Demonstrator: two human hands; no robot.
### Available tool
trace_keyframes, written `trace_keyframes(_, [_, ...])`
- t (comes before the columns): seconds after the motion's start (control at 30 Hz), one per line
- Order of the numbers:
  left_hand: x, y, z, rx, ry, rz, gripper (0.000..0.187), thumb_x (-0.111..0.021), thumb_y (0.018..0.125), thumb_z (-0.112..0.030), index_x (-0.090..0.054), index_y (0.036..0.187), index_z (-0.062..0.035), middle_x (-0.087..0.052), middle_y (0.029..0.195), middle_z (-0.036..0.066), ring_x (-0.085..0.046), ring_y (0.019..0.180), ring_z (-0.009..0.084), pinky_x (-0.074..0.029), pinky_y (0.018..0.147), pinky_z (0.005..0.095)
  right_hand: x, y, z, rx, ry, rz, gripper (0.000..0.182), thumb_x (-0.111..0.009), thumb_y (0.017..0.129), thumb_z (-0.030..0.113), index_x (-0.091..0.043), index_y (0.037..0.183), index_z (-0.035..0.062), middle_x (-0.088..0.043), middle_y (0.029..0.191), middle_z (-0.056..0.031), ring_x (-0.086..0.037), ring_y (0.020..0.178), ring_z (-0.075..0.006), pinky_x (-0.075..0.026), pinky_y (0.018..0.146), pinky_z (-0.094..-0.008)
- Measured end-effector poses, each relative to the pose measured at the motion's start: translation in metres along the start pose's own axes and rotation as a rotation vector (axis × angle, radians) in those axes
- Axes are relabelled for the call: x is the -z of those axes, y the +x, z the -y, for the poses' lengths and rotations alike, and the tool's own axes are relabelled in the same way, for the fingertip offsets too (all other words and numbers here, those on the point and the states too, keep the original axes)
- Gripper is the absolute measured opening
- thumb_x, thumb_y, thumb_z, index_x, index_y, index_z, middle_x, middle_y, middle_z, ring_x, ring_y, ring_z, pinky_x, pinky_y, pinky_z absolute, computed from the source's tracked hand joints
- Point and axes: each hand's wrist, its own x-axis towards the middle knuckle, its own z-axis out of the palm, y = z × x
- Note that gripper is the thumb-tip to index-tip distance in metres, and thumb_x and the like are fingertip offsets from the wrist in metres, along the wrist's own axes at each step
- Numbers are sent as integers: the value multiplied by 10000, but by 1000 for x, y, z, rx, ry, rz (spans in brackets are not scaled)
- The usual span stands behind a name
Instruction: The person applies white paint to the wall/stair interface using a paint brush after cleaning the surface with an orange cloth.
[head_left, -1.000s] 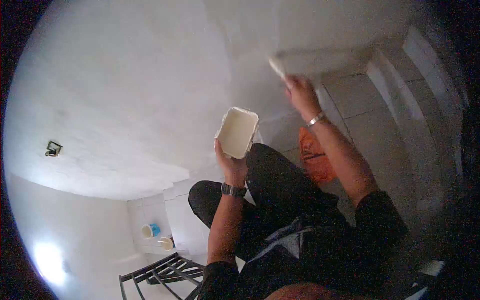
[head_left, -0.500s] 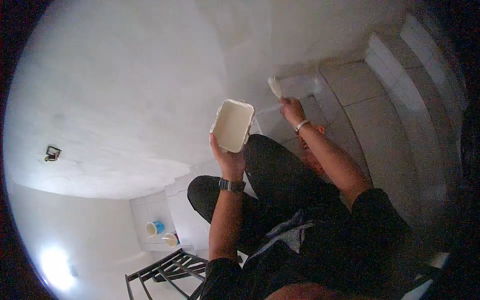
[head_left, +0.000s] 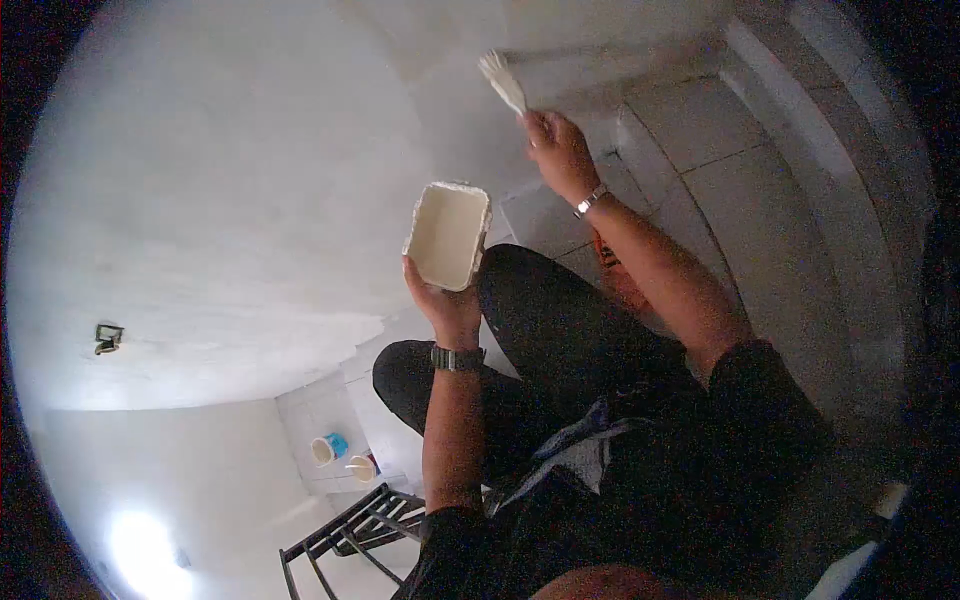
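My left hand (head_left: 446, 303) grips a rectangular paint tub (head_left: 447, 238) from below, thumb along its near left side. Pale cream paint shows inside, and the rim is crusted with dried paint. My right hand (head_left: 562, 150) is closed round the handle of a paintbrush (head_left: 503, 82), whose pale, splayed bristles point up and left. The bristles overlap the lower part of the white wall (head_left: 300, 160) in this view. The tub is held in front of my bent knees, below and left of the brush.
Tiled steps (head_left: 740, 180) rise on the right. A black metal ladder (head_left: 355, 525) stands at lower left, near two paint buckets, one with a blue side (head_left: 328, 448) and another (head_left: 363, 467) beside it. An open wall box (head_left: 108, 337) is at far left, above a bright lamp (head_left: 145, 550).
My right hand has moved the paintbrush up and to the left, toward the wall. The tub in my left hand sits slightly higher and further left in view; the camera has shifted too.
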Motion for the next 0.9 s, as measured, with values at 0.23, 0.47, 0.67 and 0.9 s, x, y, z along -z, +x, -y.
trace_keyframes(0.23, [5, 2, 4, 9, 9, -1, 546, -370, 900, -497, -395, 1287, -112, -454, 1277, 128, -483, 1130, 335, -434, 905, 500, 2, -66, -131, -113, -338, 383, 369, -502, 895, 331, -591, 897, -27, -586, 644, -109, -591, 584, -211, -453, 556, -339])
trace_keyframes(0.47, [-1, -4, -21, 92, 161, 0, 569, -395, 908, -494, -412, 1265, -51, -524, 1187, 113, -541, 1063, 257, -475, 845, 394, 67, -47, 35, 132, -181, 448, 275, -523, 908, 202, -572, 1060, -21, -603, 713, -105, -583, 625, -184, -457, 590, -307])
trace_keyframes(0.67, [9, 7, 2, 186, 80, 35, 556, -388, 921, -491, -424, 1245, -40, -525, 1169, 110, -549, 1045, 220, -475, 857, 362, 80, -18, 62, 930, -567, 718, 298, -549, 831, 162, -580, 1114, 76, -538, 764, -64, -553, 712, -212, -460, 659, -343])
trace_keyframes(0.9, [12, 11, 8, 174, 141, 31, 598, -373, 911, -517, -392, 1278, -45, -494, 1217, 143, -525, 1081, 280, -465, 893, 415, 60, -8, 69, 1156, -651, 889, 362, -574, 769, 118, -590, 1130, 101, -533, 831, -42, -535, 782, -193, -442, 714, -337])
